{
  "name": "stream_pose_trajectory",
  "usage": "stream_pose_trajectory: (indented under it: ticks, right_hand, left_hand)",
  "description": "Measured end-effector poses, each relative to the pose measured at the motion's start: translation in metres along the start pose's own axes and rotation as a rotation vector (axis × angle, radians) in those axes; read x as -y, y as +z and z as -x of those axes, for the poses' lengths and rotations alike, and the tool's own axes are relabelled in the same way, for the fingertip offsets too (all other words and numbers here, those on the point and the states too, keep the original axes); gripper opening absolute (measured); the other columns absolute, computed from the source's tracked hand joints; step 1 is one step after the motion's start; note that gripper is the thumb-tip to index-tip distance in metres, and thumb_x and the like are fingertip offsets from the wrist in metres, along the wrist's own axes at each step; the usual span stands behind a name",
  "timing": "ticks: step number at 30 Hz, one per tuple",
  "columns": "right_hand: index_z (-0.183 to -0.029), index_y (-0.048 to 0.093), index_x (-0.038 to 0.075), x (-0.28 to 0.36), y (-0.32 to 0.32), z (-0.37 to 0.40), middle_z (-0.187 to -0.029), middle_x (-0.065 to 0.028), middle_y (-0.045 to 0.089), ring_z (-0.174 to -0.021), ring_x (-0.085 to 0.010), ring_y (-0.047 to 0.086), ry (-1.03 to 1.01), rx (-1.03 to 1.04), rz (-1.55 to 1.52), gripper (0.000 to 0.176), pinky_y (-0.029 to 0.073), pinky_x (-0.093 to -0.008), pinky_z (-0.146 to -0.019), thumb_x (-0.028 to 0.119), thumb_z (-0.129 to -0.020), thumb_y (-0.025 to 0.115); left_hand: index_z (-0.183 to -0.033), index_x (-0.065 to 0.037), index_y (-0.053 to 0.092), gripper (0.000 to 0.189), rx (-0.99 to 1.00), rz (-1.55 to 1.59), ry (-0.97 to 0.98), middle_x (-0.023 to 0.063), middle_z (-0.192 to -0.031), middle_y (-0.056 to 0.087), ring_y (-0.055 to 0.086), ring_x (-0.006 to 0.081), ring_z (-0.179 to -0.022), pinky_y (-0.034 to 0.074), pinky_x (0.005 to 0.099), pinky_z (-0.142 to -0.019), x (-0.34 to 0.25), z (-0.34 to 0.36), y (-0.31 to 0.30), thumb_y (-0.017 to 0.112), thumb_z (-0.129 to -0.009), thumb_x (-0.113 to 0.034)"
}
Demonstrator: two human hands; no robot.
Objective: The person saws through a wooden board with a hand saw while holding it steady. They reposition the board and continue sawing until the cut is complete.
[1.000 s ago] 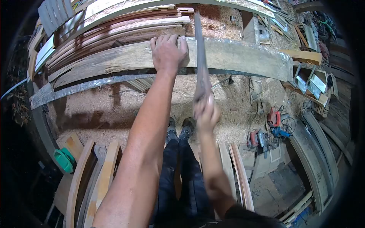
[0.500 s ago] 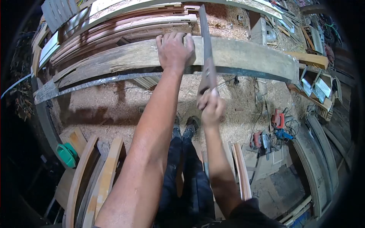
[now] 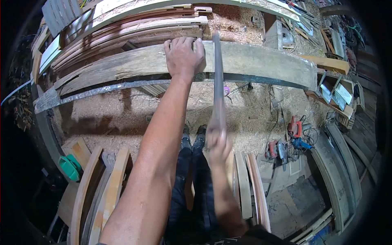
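Note:
My right hand (image 3: 218, 143) is wrapped round the handle of a handsaw (image 3: 219, 75), a little blurred by motion. The blade points away from me and crosses a wide, weathered wooden plank (image 3: 265, 63), its tip past the far edge. To the left of the blade, my left hand (image 3: 185, 57) presses on the same plank, fingers curled toward its far edge. Whether the teeth have cut into the wood cannot be made out.
Long boards (image 3: 139, 34) are stacked beyond the plank. Red and blue power tools (image 3: 296, 127) with cords lie on the sawdust-covered floor to the right. A green plastic container (image 3: 70, 167) stands at lower left. Curved timbers (image 3: 339, 175) lie at right, and more boards flank my legs.
My right hand has pulled the handsaw back toward me, so less blade reaches beyond the plank. My left hand stays in place on the plank.

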State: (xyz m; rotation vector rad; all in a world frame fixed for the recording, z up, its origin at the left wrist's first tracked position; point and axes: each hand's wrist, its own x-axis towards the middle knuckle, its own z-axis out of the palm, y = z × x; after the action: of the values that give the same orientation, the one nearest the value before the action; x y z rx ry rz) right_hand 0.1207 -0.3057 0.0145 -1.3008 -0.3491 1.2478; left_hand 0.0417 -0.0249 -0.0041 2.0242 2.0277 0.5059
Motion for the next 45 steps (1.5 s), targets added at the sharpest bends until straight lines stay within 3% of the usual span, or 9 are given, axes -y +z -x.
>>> stream_pose_trajectory:
  ticks: [3,5,10,15,21,29,33,41,45]
  right_hand:
    - [-0.072,0.05,0.006,-0.033,-0.033,0.065,-0.063,-0.0019,0.047,-0.057,-0.0118,0.046,-0.186,-0.088,0.31,0.039,0.036,-0.0283,-0.053,0.026,-0.105,0.043]
    - [-0.071,0.05,0.005,-0.015,-0.022,0.037,-0.064,-0.0022,0.048,-0.058,-0.0132,0.046,-0.012,-0.041,-0.081,0.04,0.037,-0.029,-0.055,0.025,-0.105,0.044]
    - [-0.07,0.05,0.006,0.021,0.039,-0.083,-0.063,0.001,0.047,-0.057,-0.0118,0.045,-0.047,0.04,0.193,0.041,0.036,-0.0282,-0.054,0.027,-0.105,0.046]
    - [-0.071,0.048,0.005,-0.031,-0.023,0.054,-0.061,-0.0012,0.044,-0.054,-0.0114,0.041,-0.138,-0.034,0.021,0.039,0.034,-0.0279,-0.051,0.027,-0.104,0.047]
    - [-0.068,0.047,0.006,0.024,0.044,-0.109,-0.058,-0.0003,0.044,-0.051,-0.0114,0.041,-0.078,0.015,0.117,0.043,0.033,-0.029,-0.049,0.029,-0.103,0.049]
    - [-0.074,0.048,0.004,0.005,-0.009,0.044,-0.06,0.0007,0.042,-0.052,-0.0095,0.039,-0.045,-0.09,0.002,0.039,0.032,-0.0267,-0.05,0.028,-0.105,0.046]
    - [-0.067,0.042,0.008,0.034,0.046,-0.107,-0.06,0.0023,0.042,-0.053,-0.0092,0.04,-0.069,0.034,0.121,0.045,0.032,-0.0268,-0.05,0.033,-0.104,0.047]
    - [-0.065,0.037,0.009,0.016,0.0,0.059,-0.058,-0.0007,0.037,-0.05,-0.0122,0.036,-0.108,0.011,0.197,0.055,0.03,-0.0283,-0.051,0.046,-0.105,0.037]
    - [-0.07,0.048,0.006,0.013,0.025,-0.064,-0.06,0.0011,0.049,-0.055,-0.0084,0.045,-0.017,-0.091,0.176,0.043,0.035,-0.0261,-0.052,0.032,-0.104,0.046]
  left_hand:
    - [-0.104,-0.009,0.074,0.038,0.024,-0.034,0.004,0.0105,-0.113,0.07,0.059,0.0253,-0.115,0.028,0.0423,-0.111,0.002,-0.002,0.002,0.05,-0.095,-0.038]
    - [-0.104,-0.008,0.073,0.039,-0.012,-0.015,0.024,0.0104,-0.113,0.07,0.059,0.0256,-0.115,0.028,0.0425,-0.112,0.002,0.0,0.002,0.05,-0.095,-0.038]
    - [-0.104,-0.008,0.073,0.04,0.001,-0.027,0.01,0.0112,-0.113,0.07,0.06,0.0261,-0.114,0.028,0.0433,-0.112,0.001,0.001,0.001,0.05,-0.095,-0.039]
    - [-0.104,-0.008,0.073,0.04,-0.002,-0.058,0.004,0.0112,-0.111,0.07,0.06,0.0256,-0.113,0.028,0.043,-0.111,0.002,-0.003,0.004,0.05,-0.095,-0.04]
    - [-0.101,-0.007,0.073,0.04,-0.029,-0.031,0.011,0.012,-0.109,0.07,0.06,0.0267,-0.112,0.029,0.0427,-0.11,0.004,0.003,0.002,0.05,-0.095,-0.04]
    - [-0.098,-0.006,0.073,0.039,-0.021,-0.021,0.017,0.0115,-0.108,0.07,0.06,0.0253,-0.11,0.029,0.0441,-0.111,0.003,0.0,0.006,0.049,-0.094,-0.037]
    - [-0.097,-0.008,0.073,0.036,-0.056,-0.054,0.021,0.0103,-0.103,0.071,0.062,0.025,-0.106,0.031,0.0426,-0.108,0.003,-0.005,0.003,0.053,-0.094,-0.037]
    - [-0.098,-0.008,0.073,0.036,-0.041,-0.041,0.023,0.0105,-0.104,0.071,0.061,0.0249,-0.107,0.031,0.0423,-0.108,0.003,-0.004,0.006,0.052,-0.094,-0.037]
    - [-0.099,-0.008,0.073,0.037,0.001,-0.058,0.006,0.011,-0.108,0.07,0.061,0.0258,-0.109,0.03,0.0425,-0.109,0.001,-0.003,0.001,0.052,-0.093,-0.038]
